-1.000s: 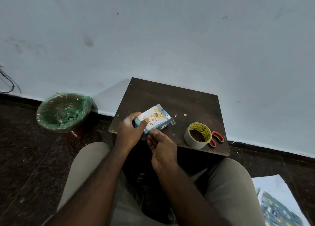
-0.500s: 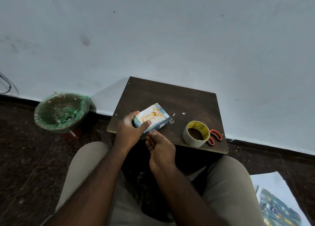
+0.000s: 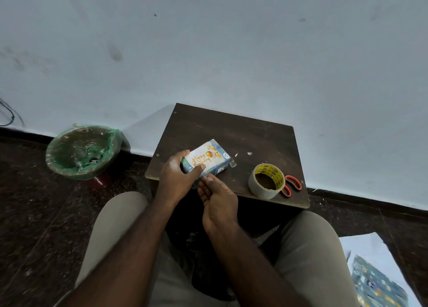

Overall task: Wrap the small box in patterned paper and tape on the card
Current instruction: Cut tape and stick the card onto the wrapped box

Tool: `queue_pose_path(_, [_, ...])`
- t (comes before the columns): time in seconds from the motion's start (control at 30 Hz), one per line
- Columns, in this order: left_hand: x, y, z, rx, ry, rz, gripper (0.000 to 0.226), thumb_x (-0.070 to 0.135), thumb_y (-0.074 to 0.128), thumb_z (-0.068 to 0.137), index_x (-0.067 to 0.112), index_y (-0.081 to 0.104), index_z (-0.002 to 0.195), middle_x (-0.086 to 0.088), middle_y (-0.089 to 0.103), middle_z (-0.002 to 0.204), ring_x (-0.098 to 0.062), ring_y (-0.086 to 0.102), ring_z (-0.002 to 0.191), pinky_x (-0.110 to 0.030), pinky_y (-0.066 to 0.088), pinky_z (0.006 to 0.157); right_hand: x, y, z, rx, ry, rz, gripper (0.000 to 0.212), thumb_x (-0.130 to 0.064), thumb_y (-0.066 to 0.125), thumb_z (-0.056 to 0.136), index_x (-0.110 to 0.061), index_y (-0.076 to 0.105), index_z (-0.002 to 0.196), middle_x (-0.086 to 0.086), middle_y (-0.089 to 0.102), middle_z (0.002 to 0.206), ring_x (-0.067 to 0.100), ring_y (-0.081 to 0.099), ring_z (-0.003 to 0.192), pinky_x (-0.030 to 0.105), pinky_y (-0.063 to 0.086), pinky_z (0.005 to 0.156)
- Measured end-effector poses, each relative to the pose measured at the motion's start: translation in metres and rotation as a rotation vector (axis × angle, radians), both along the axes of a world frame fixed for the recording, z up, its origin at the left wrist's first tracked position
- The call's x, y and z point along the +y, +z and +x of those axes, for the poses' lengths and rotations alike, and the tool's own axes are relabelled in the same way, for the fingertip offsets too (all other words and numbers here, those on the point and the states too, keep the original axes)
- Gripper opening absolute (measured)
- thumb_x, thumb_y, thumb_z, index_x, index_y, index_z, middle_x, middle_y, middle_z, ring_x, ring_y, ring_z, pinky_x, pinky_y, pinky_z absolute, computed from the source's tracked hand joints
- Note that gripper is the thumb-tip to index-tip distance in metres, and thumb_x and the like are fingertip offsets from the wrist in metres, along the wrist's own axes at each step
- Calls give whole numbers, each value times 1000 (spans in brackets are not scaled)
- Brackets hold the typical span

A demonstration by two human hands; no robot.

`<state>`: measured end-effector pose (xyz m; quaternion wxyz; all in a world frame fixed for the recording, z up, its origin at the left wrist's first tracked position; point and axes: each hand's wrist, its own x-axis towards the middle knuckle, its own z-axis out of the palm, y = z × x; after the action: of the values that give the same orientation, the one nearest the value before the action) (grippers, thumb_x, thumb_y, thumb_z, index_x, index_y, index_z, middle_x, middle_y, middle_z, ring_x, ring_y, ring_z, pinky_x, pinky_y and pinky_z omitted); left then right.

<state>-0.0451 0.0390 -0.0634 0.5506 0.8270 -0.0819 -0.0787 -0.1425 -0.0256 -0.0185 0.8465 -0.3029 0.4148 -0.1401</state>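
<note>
Little has shifted: the right hand (image 3: 218, 200) has eased back, fingers loosely open, thumb touching the near edge of the wrapped box (image 3: 220, 169), which the left hand (image 3: 174, 179) grips on the counter (image 3: 231, 130), card (image 3: 208, 158) uppermost.

One wide-angle camera on the person's head looks forward and steeply down, close above the forearms. The left hand (image 3: 172, 179) and right hand (image 3: 217, 200) sit mid-frame, near enough to read the card (image 3: 205, 159) on the box (image 3: 218, 169) just beyond them. Farther beyond, the wall (image 3: 208, 52) fills the upper half.
</note>
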Motion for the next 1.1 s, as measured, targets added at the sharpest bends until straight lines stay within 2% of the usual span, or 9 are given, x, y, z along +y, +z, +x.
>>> queue_pose_path(0.07, [0, -1, 0, 4, 0, 6, 64, 32, 82, 80, 17, 55, 137, -4, 62, 129, -17, 62, 114, -35, 56, 90, 0, -2, 1, -4, 2, -3, 17, 0, 61, 93, -2, 70, 107, 17, 75, 103, 22, 69, 94, 32, 56, 89])
queue_pose_path(0.2, [-1, -1, -1, -13, -7, 17, 62, 29, 81, 80, 17, 55, 136, -4, 62, 128, -16, 61, 114, -29, 52, 89, 1, -8, 1, -6, 6, -25, 18, -1, 61, 93, -1, 70, 109, 17, 75, 102, 20, 69, 91, 34, 54, 92])
queue_pose_path(0.3, [-1, -1, 0, -13, -11, 13, 60, 28, 82, 80, 17, 56, 134, -4, 62, 128, -16, 61, 113, -29, 52, 90, 0, -15, 0, -2, 4, -30, 18, -1, 62, 93, 0, 70, 109, 17, 74, 103, 21, 68, 91, 35, 53, 94])
queue_pose_path(0.47, [-1, -1, 0, 11, -11, -3, 59, 24, 82, 81, 17, 56, 133, -3, 63, 126, -16, 62, 112, -17, 48, 77, -3, -21, 1, -12, 10, -20, 14, -1, 63, 92, -1, 71, 104, 13, 76, 94, 18, 68, 85, 31, 55, 87])
queue_pose_path(0.67, [-3, -1, 0, 24, -3, -19, 59, 21, 82, 80, 16, 57, 133, -5, 64, 126, -17, 63, 111, -23, 49, 84, -4, -29, 2, 2, 33, -53, 16, -7, 69, 90, -2, 73, 105, 11, 76, 91, 15, 67, 81, 27, 55, 79])
queue_pose_path(0.8, [-3, 0, 0, 39, -3, -14, 59, 21, 81, 82, 16, 55, 135, -4, 63, 127, -18, 62, 114, -14, 46, 74, -5, -30, 6, 26, 25, -55, 16, -11, 72, 89, 0, 72, 100, 9, 73, 82, 14, 64, 73, 26, 53, 69])
queue_pose_path(0.93, [-3, -1, 0, 37, 1, -14, 58, 22, 81, 81, 17, 56, 133, -3, 63, 125, -17, 63, 111, -14, 45, 74, -6, -32, 13, 45, 32, -50, 10, -8, 72, 88, -2, 68, 94, 9, 70, 76, 13, 63, 67, 25, 51, 64])
queue_pose_path(1.1, [-3, -2, 1, 43, 3, -21, 58, 22, 81, 81, 17, 56, 133, -2, 63, 124, -16, 63, 111, -15, 47, 75, -9, -37, 14, 41, 53, -36, 10, -7, 73, 87, -3, 68, 94, 9, 71, 78, 14, 65, 67, 25, 53, 63])
